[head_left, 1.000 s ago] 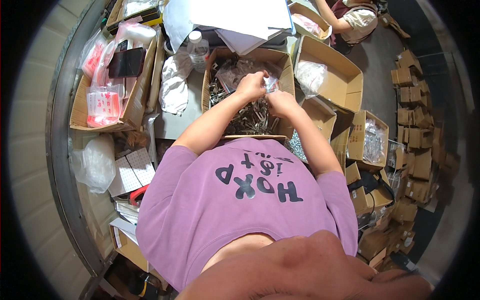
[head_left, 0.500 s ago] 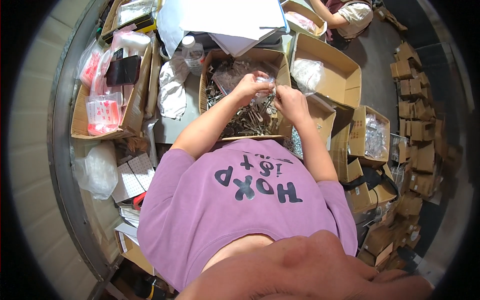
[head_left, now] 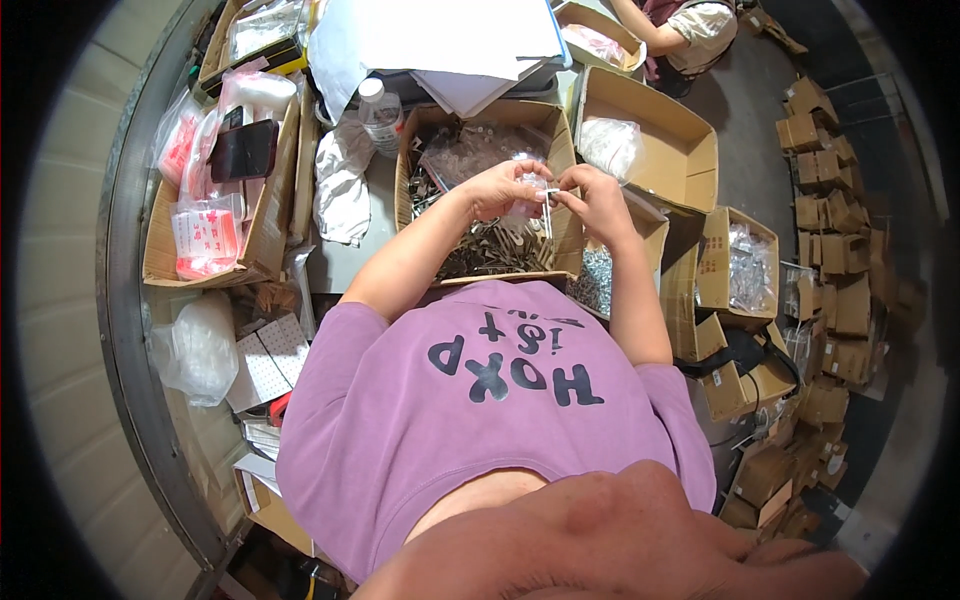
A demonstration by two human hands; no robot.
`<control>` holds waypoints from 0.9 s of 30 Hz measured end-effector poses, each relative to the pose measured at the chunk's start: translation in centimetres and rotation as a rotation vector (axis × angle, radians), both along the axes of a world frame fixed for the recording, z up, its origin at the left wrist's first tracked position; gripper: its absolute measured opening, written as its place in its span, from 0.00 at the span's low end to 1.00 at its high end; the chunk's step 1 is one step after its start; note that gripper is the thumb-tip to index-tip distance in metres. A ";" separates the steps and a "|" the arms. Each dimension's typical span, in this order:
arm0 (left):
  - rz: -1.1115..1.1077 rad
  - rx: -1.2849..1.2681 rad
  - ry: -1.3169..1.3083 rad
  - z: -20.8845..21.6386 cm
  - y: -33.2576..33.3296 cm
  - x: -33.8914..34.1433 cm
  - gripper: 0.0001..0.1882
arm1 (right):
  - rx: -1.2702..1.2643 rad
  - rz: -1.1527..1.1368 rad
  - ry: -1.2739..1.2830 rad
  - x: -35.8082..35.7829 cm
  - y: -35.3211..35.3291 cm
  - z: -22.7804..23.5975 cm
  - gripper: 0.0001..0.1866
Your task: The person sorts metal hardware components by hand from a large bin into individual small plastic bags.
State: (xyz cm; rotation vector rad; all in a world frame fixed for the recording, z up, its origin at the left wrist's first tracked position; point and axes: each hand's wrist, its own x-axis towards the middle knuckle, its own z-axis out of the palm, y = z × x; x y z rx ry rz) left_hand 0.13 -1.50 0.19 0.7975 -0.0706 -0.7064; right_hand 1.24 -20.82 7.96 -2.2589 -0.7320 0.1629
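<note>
Both hands are close together above an open cardboard box (head_left: 567, 125) of thin, dark metal strips (head_left: 500, 248). My left hand (head_left: 492, 192) curls its fingers around a small crumpled clear plastic piece (head_left: 527, 207), perhaps a little bag. Beside it my right hand (head_left: 600, 203) pinches a slender, bright metal piece (head_left: 548, 218) between thumb and forefinger; its exact kind is too small to tell. The fingertips of the two hands nearly meet at this piece. In the far part of the box lies a heap of small, clear round pieces (head_left: 480, 150).
White papers (head_left: 440, 40) and a clear bottle (head_left: 380, 117) stand behind the box. A carton with a phone (head_left: 244, 151) on plastic bags is at left. To the right are a tan carton (head_left: 690, 150) and a box of small shiny parts (head_left: 592, 275). Another person's arm (head_left: 650, 30) shows at far right.
My right hand has shifted slightly right, its fingers less bunched. The bright metal piece now shows plainly between the hands, and the clear plastic hangs lower under my left fingers.
</note>
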 end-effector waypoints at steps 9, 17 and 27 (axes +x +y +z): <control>0.237 0.052 -0.036 -0.4 -0.4 0.3 0.23 | 0.078 -0.301 0.174 -1.0 0.8 -1.7 0.08; 0.366 0.111 -0.232 -0.3 -0.5 0.5 0.23 | 0.669 -0.363 0.785 -0.6 -1.6 -4.0 0.09; 0.147 0.740 -0.669 -1.4 -1.9 -0.5 0.18 | 0.195 -0.242 -0.157 -1.9 1.1 -1.1 0.07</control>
